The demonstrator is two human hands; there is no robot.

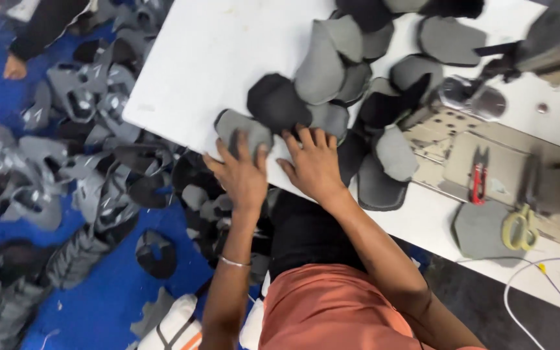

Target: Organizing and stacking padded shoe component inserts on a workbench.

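Both hands lie flat at the near edge of the white table (pixel 196 58): the left hand (pixel 241 172) presses open-fingered on a grey fabric piece (pixel 238 129), the right hand (pixel 315 162) rests open just beside it, fingertips touching a black piece (pixel 277 100) at its eleven o'clock. A heap of grey and black cut pieces (pixel 358 78) crowds from twelve to two o'clock. Farther right, at three o'clock, lie red thread snips (pixel 479 181) and yellow scissors (pixel 518 227). Below the table's left edge, more pieces (pixel 66 168) litter the blue floor (pixel 111 291).
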